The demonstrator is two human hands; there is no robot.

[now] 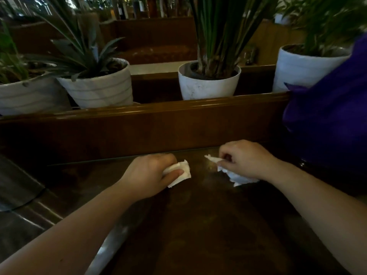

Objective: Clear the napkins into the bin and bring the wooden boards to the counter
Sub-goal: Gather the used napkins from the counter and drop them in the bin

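Napkins lie crumpled on the dark glossy tabletop (208, 225), near its far edge. The left hand (149, 173) has its fingers clenched on one napkin (181, 172) at about eleven o'clock; the right hand (246, 159) pinches a second napkin (236, 176) at one o'clock. Behind runs a brown wooden ledge (158, 128). Above it, at twelve o'clock, stand white plant pots (206, 86). A purple cloth (333, 116) hangs at two o'clock. The room is dim.

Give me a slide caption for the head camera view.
Left hand and right hand each clutch a white napkin on the dark table.
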